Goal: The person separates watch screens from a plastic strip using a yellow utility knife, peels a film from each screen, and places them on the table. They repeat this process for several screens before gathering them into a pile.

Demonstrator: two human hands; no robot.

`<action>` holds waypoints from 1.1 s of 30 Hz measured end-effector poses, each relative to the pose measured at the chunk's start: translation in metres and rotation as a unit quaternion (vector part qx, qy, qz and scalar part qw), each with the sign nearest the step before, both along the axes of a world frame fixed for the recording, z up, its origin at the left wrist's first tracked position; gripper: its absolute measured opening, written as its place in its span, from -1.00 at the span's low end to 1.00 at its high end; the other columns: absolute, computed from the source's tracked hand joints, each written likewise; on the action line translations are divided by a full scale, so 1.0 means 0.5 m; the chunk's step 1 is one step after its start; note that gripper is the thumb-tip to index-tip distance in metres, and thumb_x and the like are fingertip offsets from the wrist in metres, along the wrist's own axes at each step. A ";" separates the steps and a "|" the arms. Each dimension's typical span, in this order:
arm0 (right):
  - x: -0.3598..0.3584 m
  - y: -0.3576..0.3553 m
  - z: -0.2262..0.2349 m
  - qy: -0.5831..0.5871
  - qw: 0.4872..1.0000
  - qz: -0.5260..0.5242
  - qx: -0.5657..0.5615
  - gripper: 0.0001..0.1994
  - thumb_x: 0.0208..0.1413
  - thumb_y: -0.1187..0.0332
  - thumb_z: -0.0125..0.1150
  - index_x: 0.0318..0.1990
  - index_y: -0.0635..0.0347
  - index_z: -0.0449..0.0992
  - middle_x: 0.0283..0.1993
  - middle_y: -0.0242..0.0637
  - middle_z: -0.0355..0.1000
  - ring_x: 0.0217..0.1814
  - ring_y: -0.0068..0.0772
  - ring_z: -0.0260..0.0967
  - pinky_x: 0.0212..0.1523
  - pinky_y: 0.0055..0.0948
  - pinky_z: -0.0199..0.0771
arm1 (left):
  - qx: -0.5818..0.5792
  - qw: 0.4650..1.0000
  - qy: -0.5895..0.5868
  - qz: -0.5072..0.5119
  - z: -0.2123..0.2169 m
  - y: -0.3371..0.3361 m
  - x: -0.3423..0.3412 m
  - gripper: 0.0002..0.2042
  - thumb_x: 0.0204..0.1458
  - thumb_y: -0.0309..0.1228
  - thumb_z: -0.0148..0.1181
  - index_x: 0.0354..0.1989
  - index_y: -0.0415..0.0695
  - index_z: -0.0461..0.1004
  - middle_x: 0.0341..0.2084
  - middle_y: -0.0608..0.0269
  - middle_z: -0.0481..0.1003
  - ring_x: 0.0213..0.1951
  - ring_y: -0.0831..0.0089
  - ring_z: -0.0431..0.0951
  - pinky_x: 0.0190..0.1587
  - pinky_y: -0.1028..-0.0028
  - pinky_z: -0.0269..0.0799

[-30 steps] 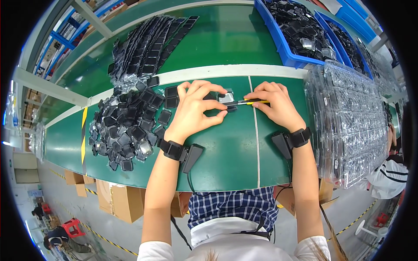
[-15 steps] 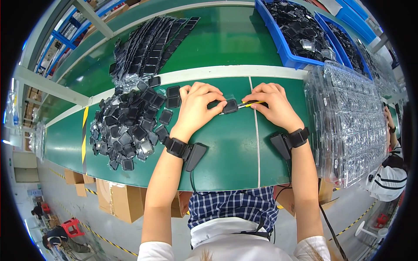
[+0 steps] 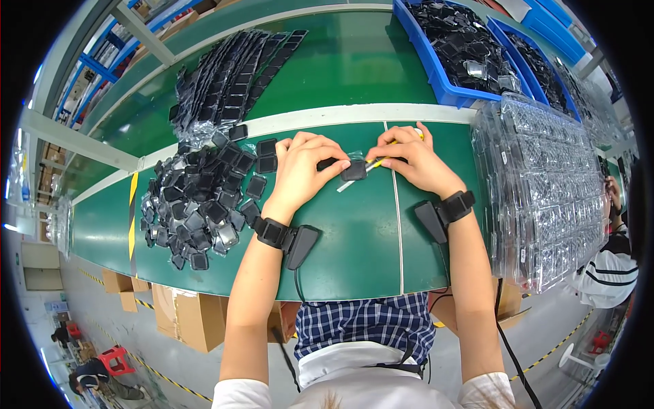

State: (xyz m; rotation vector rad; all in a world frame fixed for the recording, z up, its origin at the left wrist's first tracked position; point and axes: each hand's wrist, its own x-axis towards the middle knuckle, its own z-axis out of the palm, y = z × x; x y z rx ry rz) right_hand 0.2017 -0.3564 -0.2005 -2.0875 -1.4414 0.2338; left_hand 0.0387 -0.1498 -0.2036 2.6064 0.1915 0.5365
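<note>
Between thumb and fingers my left hand (image 3: 303,167) pinches a small black square piece with rounded corners (image 3: 353,170), held just over the green bench. Its clear film shows at the upper edge, and a pale narrow strip (image 3: 346,185) sticks out below it. My right hand (image 3: 413,158) is closed round a slim yellow-and-black pen-like tool (image 3: 375,163), whose tip meets the piece's right side. Whether the tip is a blade or a point I cannot make out. Close to my left wrist lies a heap of similar black square pieces (image 3: 197,204), some in clear film.
Strips of black pieces (image 3: 231,75) lie on the far bench. Blue bins (image 3: 446,92) full of black pieces stand at the far right. Stacked clear plastic trays (image 3: 545,198) rise beside my right arm. A white rail (image 3: 327,120) crosses behind my hands. Another person (image 3: 606,276) is at the right.
My right hand has turned the tool to a steeper slant, its yellow end now showing above the fingers. A pale strip now shows below the piece, which has shifted slightly left.
</note>
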 end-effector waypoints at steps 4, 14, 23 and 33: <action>0.041 -0.041 0.014 0.038 0.999 0.005 -0.034 -0.79 0.20 0.34 0.33 -0.07 -0.30 0.73 -0.01 -0.62 0.46 0.27 -0.51 0.36 0.52 0.04 -0.30 | -0.004 1.000 -0.005 0.014 0.001 0.010 -0.015 -0.88 0.03 -0.20 0.47 -0.31 0.11 0.74 -0.20 0.59 0.65 0.03 0.49 0.49 0.13 0.27 0.08; 0.097 -0.066 -0.028 0.028 0.980 -0.118 0.161 -0.75 0.28 0.55 0.18 0.07 0.23 0.62 0.07 -0.16 0.52 0.14 -0.20 0.50 0.22 -0.36 0.44 | 0.122 0.992 -0.043 -0.013 -0.020 -0.042 0.002 -0.45 0.03 0.22 0.25 0.18 0.31 0.61 0.24 0.35 0.49 0.42 0.10 0.23 0.39 -0.44 -0.21; 0.102 -0.054 -0.032 0.053 0.978 -0.104 0.171 -0.76 0.30 0.55 0.18 0.08 0.25 0.62 0.07 -0.18 0.52 0.15 -0.23 0.49 0.24 -0.38 0.43 | 0.192 0.960 -0.020 0.204 -0.070 -0.009 0.023 -0.51 0.15 0.17 0.17 0.25 0.42 0.53 0.42 -0.15 0.22 0.50 -0.46 -0.12 0.23 -0.77 -0.44; 0.098 -0.059 -0.038 -0.014 0.981 -0.129 0.144 -0.74 0.23 0.54 0.25 0.05 0.14 0.65 0.04 -0.22 0.56 0.11 -0.21 0.53 0.20 -0.36 0.45 | 0.127 0.933 0.055 0.333 -0.038 0.070 -0.032 -0.40 0.07 0.30 0.16 0.25 0.34 0.51 0.49 -0.31 0.02 0.51 -0.54 -0.27 0.19 -0.79 -0.42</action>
